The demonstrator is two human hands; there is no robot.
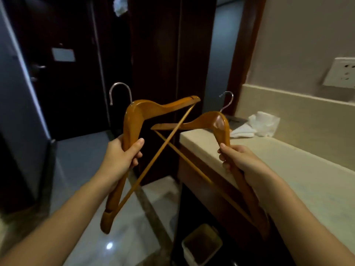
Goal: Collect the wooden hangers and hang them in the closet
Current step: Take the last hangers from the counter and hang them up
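— What is the room like?

— Narrow and dim. A pale stone counter runs along the right, with a raised ledge behind it and a wall socket above. The floor is glossy light tile with a spot of glare on it. To the left stands a dark door with a pale sign, and straight ahead a tall dark wooden panel.

— Anything on the counter?

— Crumpled white cloths at its far end. Below the counter's edge a small square bin sits on the floor. Something white shows at the top edge, possibly fabric; it is too blurred to say.

— And the hangers?

— Both are held in the air in front of the panel. The left hand has its fingers and thumb wrapped round one arm of the left hanger, hook up. The right hand grips an arm of the right hanger the same way, beside the counter's corner.

— Do they touch?

— Their lower bars cross in an X between the hands, and the left hanger's bar passes in front of the right hanger's tip.
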